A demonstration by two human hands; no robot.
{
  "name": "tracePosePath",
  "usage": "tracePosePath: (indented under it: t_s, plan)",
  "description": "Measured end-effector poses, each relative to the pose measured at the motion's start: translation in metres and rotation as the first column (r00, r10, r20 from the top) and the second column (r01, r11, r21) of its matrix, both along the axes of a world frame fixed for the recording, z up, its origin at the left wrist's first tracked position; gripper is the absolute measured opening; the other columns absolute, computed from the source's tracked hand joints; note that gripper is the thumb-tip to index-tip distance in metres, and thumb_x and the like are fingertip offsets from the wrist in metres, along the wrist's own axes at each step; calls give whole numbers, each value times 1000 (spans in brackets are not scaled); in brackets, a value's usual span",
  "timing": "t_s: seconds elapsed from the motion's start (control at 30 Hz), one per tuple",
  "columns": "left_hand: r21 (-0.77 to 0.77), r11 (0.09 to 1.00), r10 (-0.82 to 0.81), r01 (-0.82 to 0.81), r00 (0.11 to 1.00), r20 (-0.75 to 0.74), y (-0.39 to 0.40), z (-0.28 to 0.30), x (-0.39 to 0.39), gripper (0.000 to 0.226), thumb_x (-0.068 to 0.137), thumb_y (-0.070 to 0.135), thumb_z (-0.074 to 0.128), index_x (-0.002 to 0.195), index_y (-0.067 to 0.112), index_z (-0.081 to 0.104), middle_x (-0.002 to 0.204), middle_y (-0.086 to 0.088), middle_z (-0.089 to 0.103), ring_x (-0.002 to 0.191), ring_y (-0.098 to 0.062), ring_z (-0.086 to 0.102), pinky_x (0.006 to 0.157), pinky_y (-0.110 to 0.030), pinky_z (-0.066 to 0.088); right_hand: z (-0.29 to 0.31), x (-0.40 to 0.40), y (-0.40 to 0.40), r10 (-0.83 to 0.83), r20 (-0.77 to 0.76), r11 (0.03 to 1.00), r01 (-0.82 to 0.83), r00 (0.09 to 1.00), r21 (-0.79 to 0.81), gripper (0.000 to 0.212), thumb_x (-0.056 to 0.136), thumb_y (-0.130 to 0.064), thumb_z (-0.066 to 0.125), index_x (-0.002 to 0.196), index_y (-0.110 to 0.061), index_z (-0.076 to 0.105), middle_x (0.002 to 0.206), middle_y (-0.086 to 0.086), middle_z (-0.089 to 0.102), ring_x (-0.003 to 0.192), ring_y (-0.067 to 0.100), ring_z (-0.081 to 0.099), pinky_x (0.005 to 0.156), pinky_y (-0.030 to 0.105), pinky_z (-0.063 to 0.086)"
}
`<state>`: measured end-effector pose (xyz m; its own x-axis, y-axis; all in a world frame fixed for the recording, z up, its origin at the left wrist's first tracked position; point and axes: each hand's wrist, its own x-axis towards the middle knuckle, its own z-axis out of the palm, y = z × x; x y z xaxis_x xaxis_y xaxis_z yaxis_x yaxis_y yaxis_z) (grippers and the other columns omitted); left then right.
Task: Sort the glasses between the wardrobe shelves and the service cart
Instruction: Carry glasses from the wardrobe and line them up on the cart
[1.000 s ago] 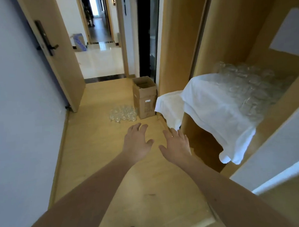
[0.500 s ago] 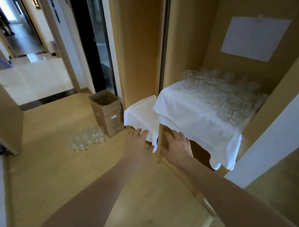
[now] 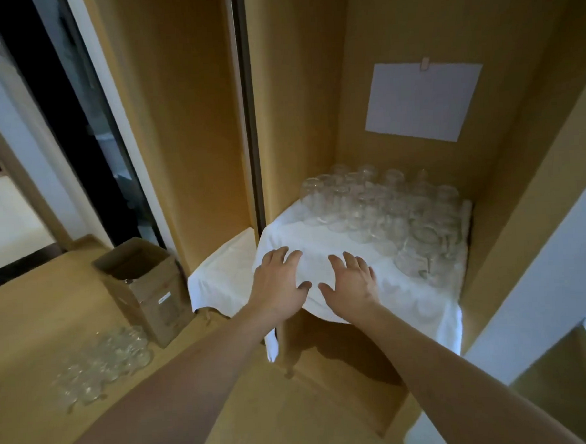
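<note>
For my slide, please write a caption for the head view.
Both open hands reach toward clear glasses on a white-clothed wardrobe shelf.

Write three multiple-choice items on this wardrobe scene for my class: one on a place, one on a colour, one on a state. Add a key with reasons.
1. Where does the cardboard box stand?
A. on the floor, left of the wardrobe
B. on the shelf among the glasses
C. in the person's arms

2. What colour is the cloth under the shelf glasses?
A. white
B. red
C. black

3. How are the hands?
A. each gripping a glass
B. open, fingers spread, holding nothing
C. clenched round the box

Key:
1 A, the box sits on the wood floor beside the floor glasses.
2 A, the cloth draped over the shelf is plainly white.
3 B, the left hand and right hand are spread over the cloth's front edge, with no glass in either.
</note>
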<state>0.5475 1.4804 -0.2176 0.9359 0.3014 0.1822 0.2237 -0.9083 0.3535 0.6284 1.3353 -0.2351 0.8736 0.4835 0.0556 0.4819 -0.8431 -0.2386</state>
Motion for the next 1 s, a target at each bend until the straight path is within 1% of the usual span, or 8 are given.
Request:
tracePosePath:
  t_s: [0.3,0.47,0.53,0.63,0.7,0.83,0.93,1.0]
  plan:
    - [49,991,-126,124,991,53,37,18,130,66,94,47,64,151,24,40,160,-4,35,148,-27,27,118,-41,30,18,103,29,-122,53,990,118,991,73,65,100,-52,50,156,-25,30,164,7,26,151,32,21,123,47,19]
    - [24,976,-217,215,971,104,46,27,192,64,89,46,71,144,22,48,151,-5,46,140,-29,38,112,-39,35,32,151,27,-218,78,962,201,973,186,60,99,-47,54,152,-22,39,158,6,39,147,28,32,122,42,23]
    - [18,967,-254,254,959,123,49,34,221,62,87,44,72,141,22,51,147,-4,49,137,-30,41,111,-41,38,37,172,27,-259,111,951,233,960,202,58,98,-46,56,148,-22,43,154,6,45,144,28,36,120,41,27]
    - [28,950,-312,311,941,131,55,45,267,63,85,41,72,141,20,52,144,-6,50,134,-32,44,108,-44,39,46,204,28,-332,118,932,306,936,196,60,97,-49,55,149,-23,42,154,6,43,143,29,35,118,41,28]
    - [53,929,-370,367,918,140,59,52,297,64,86,39,70,142,17,51,145,-8,49,135,-33,43,109,-43,38,52,227,28,-377,121,917,352,918,188,62,97,-50,55,150,-22,42,154,7,43,142,29,37,118,41,29]
    - [-15,899,-430,438,887,167,61,66,354,62,88,37,69,142,14,51,143,-11,49,133,-34,41,113,-44,32,62,268,26,-464,129,877,434,877,207,63,96,-47,57,151,-19,43,152,10,46,139,32,40,116,42,33]
    - [-9,875,-476,484,863,170,60,75,395,61,88,39,68,142,17,52,142,-6,53,130,-31,48,109,-41,38,69,296,23,-533,123,841,508,837,186,63,97,-49,55,151,-20,41,152,9,45,139,32,39,116,41,32]
    - [-52,858,-495,512,849,187,57,77,419,61,88,38,68,143,18,51,143,-6,54,130,-30,48,105,-36,41,72,315,18,-573,122,815,547,810,192,63,97,-50,55,151,-21,41,152,9,45,139,32,39,115,41,32]
